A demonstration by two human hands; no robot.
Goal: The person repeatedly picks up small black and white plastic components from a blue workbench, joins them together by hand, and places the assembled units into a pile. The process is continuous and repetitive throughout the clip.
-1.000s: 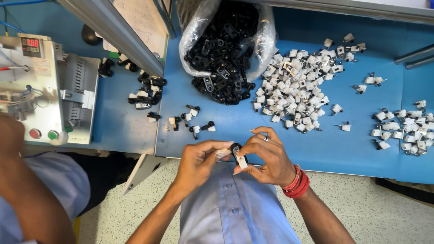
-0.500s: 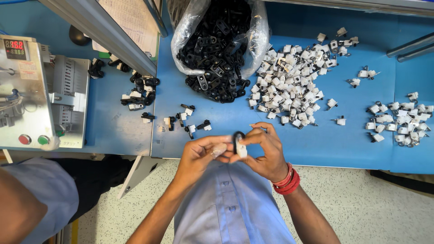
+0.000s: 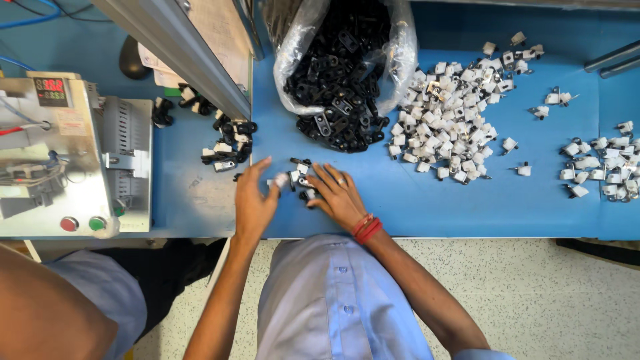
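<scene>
Spilling black clips (image 3: 340, 107), probably plastic, from clear bag (image 3: 403, 47).

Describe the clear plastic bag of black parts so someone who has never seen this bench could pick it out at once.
Start at the blue worktable and look to its far edge, right of the slanted grey metal rail. The clear plastic bag lies open there, spilling black parts toward the hands. The loose pile beside it is white; only the bag's contents are all black.

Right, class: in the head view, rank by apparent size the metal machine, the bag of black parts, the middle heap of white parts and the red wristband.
1. Metal machine, though cut off at the left edge.
2. Bag of black parts.
3. Middle heap of white parts, close to the bag, so that order is unsure.
4. Red wristband.
</scene>
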